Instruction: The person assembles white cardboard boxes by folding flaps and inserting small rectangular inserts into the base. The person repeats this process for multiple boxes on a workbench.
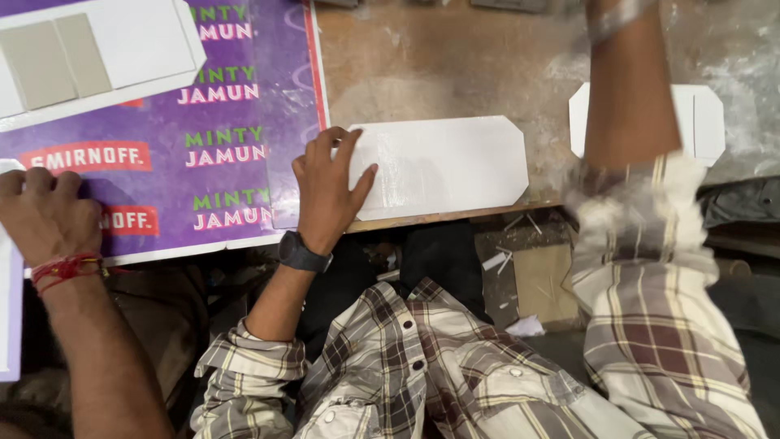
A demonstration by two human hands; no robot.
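Worn brown counter carries the white card; its long axis runs sideways, just right of your left hand, fingers spread flat on its end (right hand out of view).

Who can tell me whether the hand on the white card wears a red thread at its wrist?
No, the left hand on the white card wears a dark watch at its wrist.

i count two white cut-corner cards on my bench, one under my left hand, one farther right, plus one purple printed sheet and two grey swatches.
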